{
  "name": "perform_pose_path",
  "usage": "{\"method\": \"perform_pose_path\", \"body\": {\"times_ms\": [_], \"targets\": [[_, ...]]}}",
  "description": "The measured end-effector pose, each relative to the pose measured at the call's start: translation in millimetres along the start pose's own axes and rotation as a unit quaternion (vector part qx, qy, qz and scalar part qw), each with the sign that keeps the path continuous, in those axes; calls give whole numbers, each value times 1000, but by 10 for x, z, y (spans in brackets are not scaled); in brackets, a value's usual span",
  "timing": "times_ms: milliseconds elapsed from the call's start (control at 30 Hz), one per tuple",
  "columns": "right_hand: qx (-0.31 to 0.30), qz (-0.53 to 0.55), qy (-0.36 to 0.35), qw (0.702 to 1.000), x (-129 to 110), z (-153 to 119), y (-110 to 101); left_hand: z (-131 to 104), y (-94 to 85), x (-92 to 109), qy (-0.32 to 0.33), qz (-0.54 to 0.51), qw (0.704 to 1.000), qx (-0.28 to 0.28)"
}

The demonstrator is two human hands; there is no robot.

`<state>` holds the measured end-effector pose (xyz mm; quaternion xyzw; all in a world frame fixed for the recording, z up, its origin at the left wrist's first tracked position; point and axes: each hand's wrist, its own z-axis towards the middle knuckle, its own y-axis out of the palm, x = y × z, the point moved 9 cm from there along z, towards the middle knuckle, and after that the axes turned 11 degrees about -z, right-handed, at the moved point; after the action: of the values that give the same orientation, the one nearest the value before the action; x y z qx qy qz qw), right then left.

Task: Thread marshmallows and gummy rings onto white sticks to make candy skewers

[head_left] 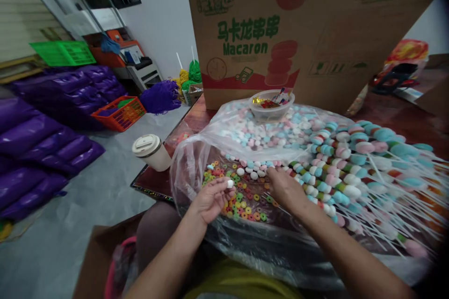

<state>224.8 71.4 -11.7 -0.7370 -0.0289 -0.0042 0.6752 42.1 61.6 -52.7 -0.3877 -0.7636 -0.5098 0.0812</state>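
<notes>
You are in a room with a pale wall (161,4) and a gray floor (112,173). In front of you is a shiny, red-brown desk (199,117). A huge brown box (242,77) stands on its far side (it says "Macaron" in green). Fat purple bags (31,140) lie in piles on the floor to your left. A big see-through plastic sheet (189,166) covers much of the desk near you. On your right, lots of candy sticks (336,173) lie in a heap, with their white ends pointing away from your hands. An orange basket (121,114) sits on the floor by the purple bags.

Your left hand (212,201) is over the plastic, and its grip is pinching a little white puff (230,183). Your right hand (286,189) is beside the heap, with its fingers bent down; I cannot tell if its grip has anything. A lidded cup (152,153) is at the desk's left edge, and a white bowl (268,113) is near the box. Loose pastel puffs (254,175) lie between your hands, and tiny colored rings (257,216) are spread below them.
</notes>
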Motion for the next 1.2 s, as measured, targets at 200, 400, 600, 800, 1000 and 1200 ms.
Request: {"method": "perform_pose_path", "body": {"times_ms": [200, 400, 600, 800, 1000, 1200], "targets": [[-9, 7, -2, 1000, -88, 287, 19, -180, -124, 201, 38, 17, 999, 12], [30, 65, -61, 996, -235, -191, -206, -184, -128, 208, 81, 82, 993, 6], [296, 104, -146, 938, -688, -728, -538, -243, 220, -86, 92, 118, 989, -9], [350, 79, -194, 913, -780, -878, -445, -372, 302, -113, 79, 108, 991, -16], [182, 414, -121, 883, -504, -691, -466, -375, 328, -46, 117, 144, 983, 10], [24, 558, -54, 828, -534, -518, -126, -425, 376, -77, 121, 152, 981, 1]]}}
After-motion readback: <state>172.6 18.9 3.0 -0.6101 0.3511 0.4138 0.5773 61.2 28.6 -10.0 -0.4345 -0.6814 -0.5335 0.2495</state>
